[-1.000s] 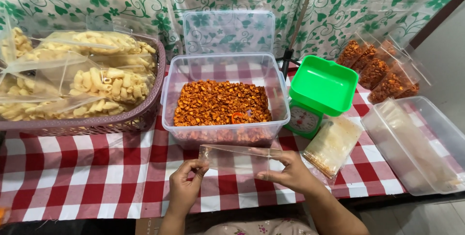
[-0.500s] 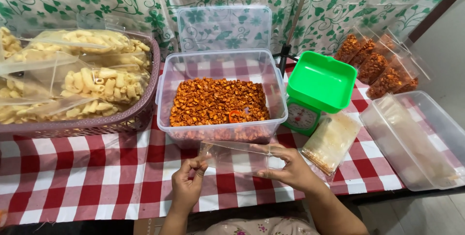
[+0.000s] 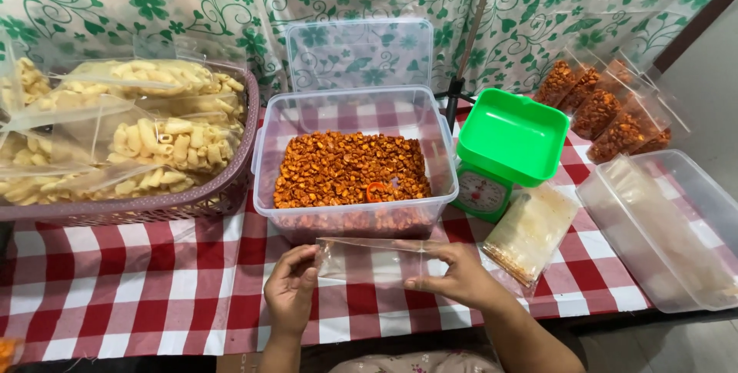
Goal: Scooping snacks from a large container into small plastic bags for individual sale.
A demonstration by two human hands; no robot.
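Observation:
Both hands hold an empty clear plastic bag point(image 3: 370, 258) stretched sideways just above the checked tablecloth point(image 3: 138, 296). My left hand point(image 3: 290, 290) pinches its left end; my right hand point(image 3: 452, 275) grips its right end. Directly behind the bag stands a clear plastic tub point(image 3: 354, 159) filled with orange-brown spiced snack pieces, with a small orange scoop point(image 3: 378, 191) lying among them.
A purple basket point(image 3: 192, 202) at left holds bags of pale macaroni snacks. A green kitchen scale point(image 3: 507, 150) stands right of the tub, a stack of empty clear bags point(image 3: 530, 231) beside it. At far right are a clear container point(image 3: 669, 227) and filled snack bags point(image 3: 607, 108). The tub's lid point(image 3: 357, 54) leans behind.
Both hands and the clear bag stay in about the same place in front of the tub; the bag looks slightly more raised and spread.

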